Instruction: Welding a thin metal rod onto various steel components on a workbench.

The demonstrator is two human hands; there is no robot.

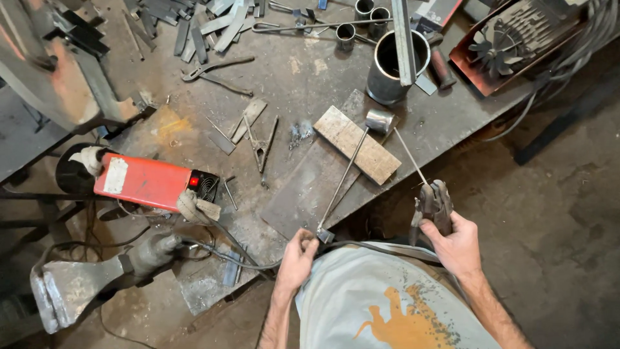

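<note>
My right hand (456, 244) grips a worn electrode holder (434, 201) with a thin welding rod (411, 157) pointing up toward a short shiny pipe piece (379, 120). That pipe piece sits at the far end of a long thin steel bar (342, 179), which lies across a flat rusty plate (356, 143) on the steel workbench (303, 71). My left hand (298, 257) holds the near end of the bar, at its small square end piece, by the table's front edge. A black cable runs between my hands.
A red welding machine (143, 181) sits left on the bench. Pliers (261, 148), scrap strips (206, 26), a large dark pipe section (391, 68), small pipe rings (345, 35) and a fan casing (510, 42) lie farther back. A heavy metal tool (77, 287) lies low on the left.
</note>
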